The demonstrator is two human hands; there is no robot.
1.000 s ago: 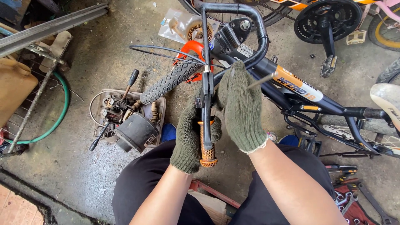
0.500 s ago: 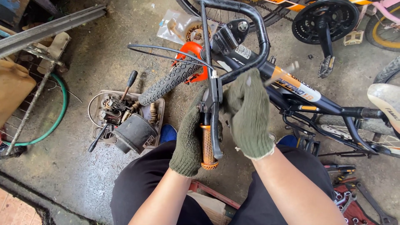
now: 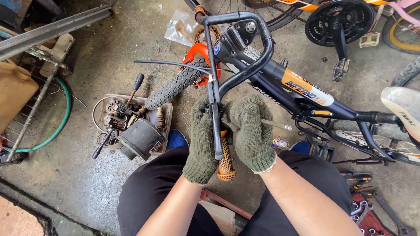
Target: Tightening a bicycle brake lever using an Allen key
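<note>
Olive-gloved left hand (image 3: 202, 144) closed around orange grip (image 3: 225, 162) and brake lever (image 3: 215, 124); right hand (image 3: 251, 131) clasping thin metal tool (image 3: 276, 126); best kept steadying handlebar (image 3: 245, 48) throughout.

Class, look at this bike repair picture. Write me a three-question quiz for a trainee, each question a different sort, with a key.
1. True or false: both hands wear green knit gloves.
2. Which hand closes around the orange handlebar grip? A the left hand B the right hand C neither
3. Fill in: the thin metal tool sticks out of the ___ hand.

Key: 1 true; 2 A; 3 right.
</note>
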